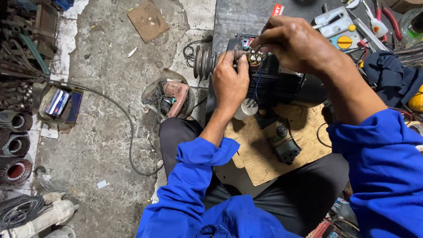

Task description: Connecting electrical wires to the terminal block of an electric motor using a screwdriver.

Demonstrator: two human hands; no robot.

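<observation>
A black electric motor [282, 83] is set at the near edge of a dark table [238, 17], partly on cardboard [264, 150]. Its terminal block [254, 56] is laid open, with wires [257, 81] hanging loose below. The left hand [230, 81] is closed on the block's edge; the right hand [293, 44] is pinched on a terminal. The wiring appears unfinished, and no cover is fitted.

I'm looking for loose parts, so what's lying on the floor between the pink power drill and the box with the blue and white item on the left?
In the head view, only a dark cable crosses the concrete between the drill and the box; no loose parts show there.
</observation>
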